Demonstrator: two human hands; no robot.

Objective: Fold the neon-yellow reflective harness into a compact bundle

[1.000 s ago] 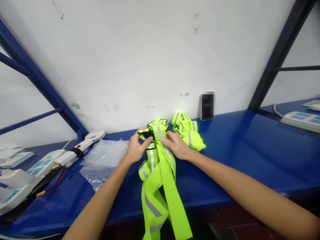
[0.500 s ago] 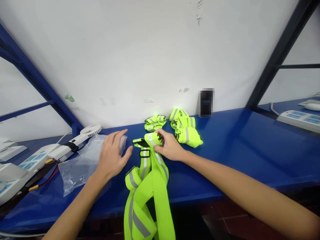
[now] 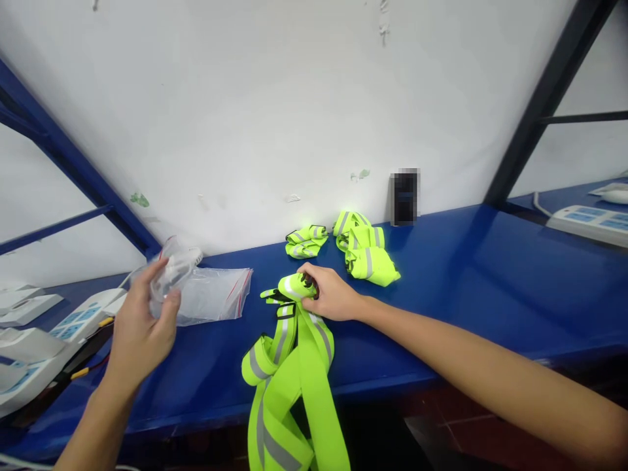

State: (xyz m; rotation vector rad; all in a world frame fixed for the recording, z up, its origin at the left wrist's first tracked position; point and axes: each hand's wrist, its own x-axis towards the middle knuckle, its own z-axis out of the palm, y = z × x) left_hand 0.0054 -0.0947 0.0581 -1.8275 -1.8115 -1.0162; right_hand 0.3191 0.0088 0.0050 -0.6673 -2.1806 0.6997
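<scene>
Blue and glossy, the workbench runs along a white wall, with dark blue rack posts rising at either side. Nearest, neon yellow reflective straps hang over the front edge, their long axis running from the edge up toward the wall, grey reflective bands along them and a black slider near the top. At the upper, folded end of those straps the right hand rests on the bench, fingers curled and pinching the bundled loop against the surface. Left of it and raised above the bench, the left hand grips one end of a clear plastic bag; the bag trails rightward onto the bench, its red-lined mouth pointing at the strap bundle and lying just beside it. Left of that sit white devices with red and yellow wires. Farther back, two folded strap bundles lie near the wall.
</scene>
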